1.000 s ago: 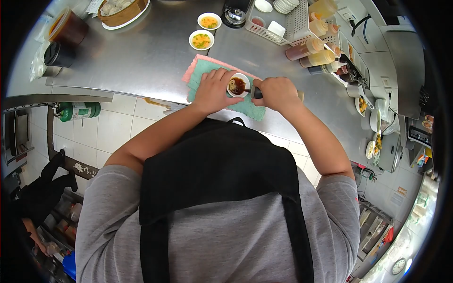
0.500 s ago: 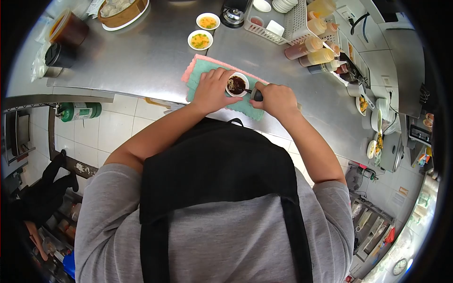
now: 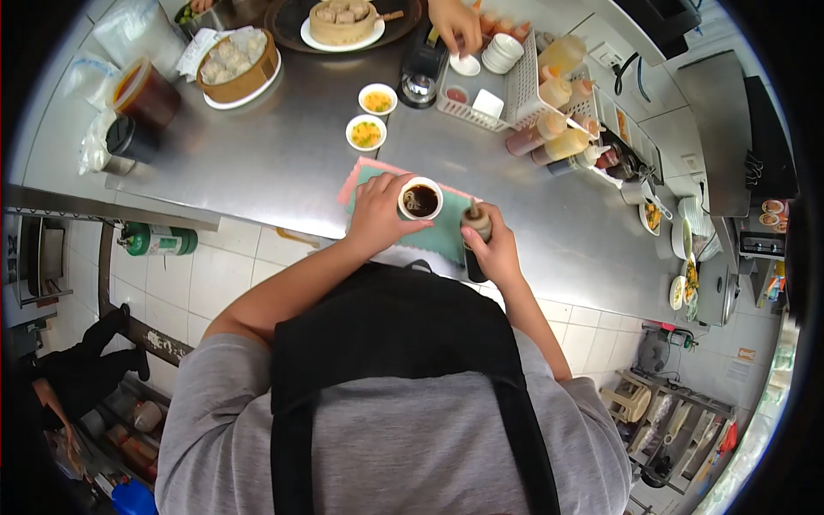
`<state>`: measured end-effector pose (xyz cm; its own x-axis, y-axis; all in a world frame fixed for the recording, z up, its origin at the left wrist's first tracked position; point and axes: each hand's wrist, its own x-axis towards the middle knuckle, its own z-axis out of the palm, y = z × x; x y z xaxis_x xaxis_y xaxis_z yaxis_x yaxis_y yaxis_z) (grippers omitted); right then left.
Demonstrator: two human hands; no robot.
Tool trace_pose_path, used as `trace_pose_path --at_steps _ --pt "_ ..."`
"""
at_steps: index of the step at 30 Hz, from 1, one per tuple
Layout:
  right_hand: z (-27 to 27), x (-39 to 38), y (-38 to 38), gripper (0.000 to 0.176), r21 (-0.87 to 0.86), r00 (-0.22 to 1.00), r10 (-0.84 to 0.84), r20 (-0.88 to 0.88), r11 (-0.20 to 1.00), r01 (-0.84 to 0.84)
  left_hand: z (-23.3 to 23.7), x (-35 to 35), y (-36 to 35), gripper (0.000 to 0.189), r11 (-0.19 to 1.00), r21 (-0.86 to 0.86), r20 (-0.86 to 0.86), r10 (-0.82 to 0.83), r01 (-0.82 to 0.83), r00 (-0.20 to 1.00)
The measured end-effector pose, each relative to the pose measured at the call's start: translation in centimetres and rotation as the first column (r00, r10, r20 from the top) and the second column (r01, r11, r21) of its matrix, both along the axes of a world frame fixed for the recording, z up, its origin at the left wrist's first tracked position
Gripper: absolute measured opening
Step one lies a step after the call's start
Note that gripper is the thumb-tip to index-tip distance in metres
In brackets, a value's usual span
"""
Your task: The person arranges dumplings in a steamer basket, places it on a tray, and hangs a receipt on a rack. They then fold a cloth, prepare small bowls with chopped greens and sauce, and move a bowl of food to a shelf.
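Observation:
My left hand (image 3: 378, 213) is closed around the side of a small white cup (image 3: 439, 210) with dark brown sauce (image 3: 421, 200) in it. Bubbles or pale bits show on the sauce's left side. Just right of the cup, my right hand (image 3: 495, 247) grips a squeeze bottle (image 3: 475, 225), its nozzle pointing up and away from me and its lower part dark. Bottle and cup are apart. Beneath them, a green cloth (image 3: 442, 243) lies over a pink one (image 3: 354, 177) at the counter's front edge.
Two small bowls of yellow soup (image 3: 366, 135) stand beyond the cloths. Dumplings in a bamboo steamer (image 3: 225, 86) are at left. Another person's hand (image 3: 457, 26) reaches to a small white dish (image 3: 464, 66) by a white basket (image 3: 470, 114). Several sauce bottles (image 3: 562, 146) stand at right.
The squeeze bottle has gone from tipped into the cup to nozzle-up beside it. My left hand still holds the cup. A steamer on a tray and another person's hand have come into view.

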<state>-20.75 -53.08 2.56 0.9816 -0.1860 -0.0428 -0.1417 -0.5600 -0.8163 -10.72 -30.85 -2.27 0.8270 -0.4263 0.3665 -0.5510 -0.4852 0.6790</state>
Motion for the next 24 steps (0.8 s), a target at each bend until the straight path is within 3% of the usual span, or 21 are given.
trace_pose_path --at_steps 2,9,11,15,16,17,19,22,24 --pt "1.0 0.0 0.2 0.051 0.04 0.996 -0.041 0.076 0.998 0.038 1.2 1.0 1.2 0.077 0.998 0.027 -0.013 0.062 -0.062 0.998" --pt "4.7 2.3 -6.0 0.066 -0.255 0.978 -0.046 0.203 0.962 0.098 1.0 8.3 7.5 0.074 0.938 0.122 0.055 0.32 -0.325 0.946" --pt "7.9 3.8 -7.4 0.059 0.153 0.91 -0.254 0.329 0.965 0.214 0.2 10.4 8.8 0.074 0.897 0.14 0.092 0.41 -0.42 0.907" --pt "14.6 7.9 -11.0 0.051 0.071 0.774 -0.297 0.559 0.947 0.312 -1.5 14.2 10.8 0.076 0.859 0.17 0.108 0.47 -0.482 0.876" --pt "15.8 8.8 -11.5 0.052 -0.076 0.762 -0.305 0.571 0.905 0.419 -1.7 14.7 10.9 0.076 0.84 0.196 0.075 0.501 -0.506 0.862" --pt "16.3 9.9 -12.4 0.052 -0.074 0.752 -0.31 0.581 0.9 0.429 -2.0 15.2 10.8 0.076 0.846 0.187 0.083 0.493 -0.5 0.866" --pt "16.5 12.3 -14.4 0.051 -0.271 0.765 -0.284 0.578 0.818 0.508 -2.6 15.9 10.8 0.078 0.818 0.243 0.055 0.526 -0.522 0.849" --pt "15.5 15.7 -17.4 0.051 -0.185 0.804 -0.355 0.476 0.854 0.487 -4.0 16.6 10.6 0.079 0.829 0.231 0.049 0.513 -0.509 0.857" --pt "12.2 18.9 -21.9 0.054 -0.09 0.863 -0.291 0.413 0.93 0.356 -4.0 16.7 10.5 0.084 0.827 0.251 0.035 0.511 -0.502 0.859"
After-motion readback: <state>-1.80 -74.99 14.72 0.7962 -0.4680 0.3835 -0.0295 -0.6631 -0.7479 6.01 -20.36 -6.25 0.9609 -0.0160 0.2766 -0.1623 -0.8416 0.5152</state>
